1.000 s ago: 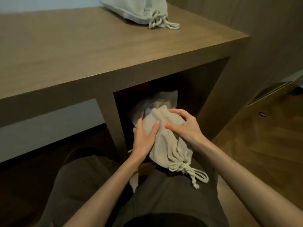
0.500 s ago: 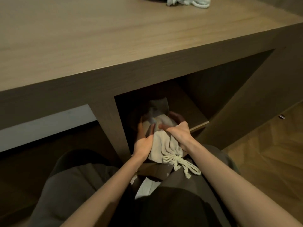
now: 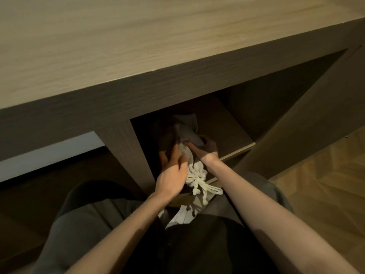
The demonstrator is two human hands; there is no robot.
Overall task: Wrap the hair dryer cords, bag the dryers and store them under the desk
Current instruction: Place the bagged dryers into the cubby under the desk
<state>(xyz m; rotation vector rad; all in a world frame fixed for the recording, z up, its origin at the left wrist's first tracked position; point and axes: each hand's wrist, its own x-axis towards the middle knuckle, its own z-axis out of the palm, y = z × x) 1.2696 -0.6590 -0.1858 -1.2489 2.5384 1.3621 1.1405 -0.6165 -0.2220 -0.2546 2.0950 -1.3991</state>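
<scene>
A cream drawstring bag (image 3: 194,171) lies partly inside the dark cubby under the wooden desk (image 3: 118,46), its knotted cord end (image 3: 200,185) hanging out toward me. My left hand (image 3: 171,175) presses flat against the bag's left side with its fingers stretched into the cubby. On the bag's upper right, my right hand (image 3: 206,151) grips the cloth with curled fingers. Behind it, deeper in the cubby, sits a second pale bag (image 3: 188,125). The dryers themselves are hidden.
The cubby's shelf board (image 3: 229,131) runs to the right of the bags, between upright desk panels. My knees in dark trousers are close to the opening, with a white sheet or cloth (image 3: 181,216) on the floor between them. Wooden parquet floor (image 3: 325,184) lies to the right.
Both hands have pushed the cream bag deeper into the cubby; only its tied end now sticks out. My head has moved closer, and the bag on the desktop has left the view.
</scene>
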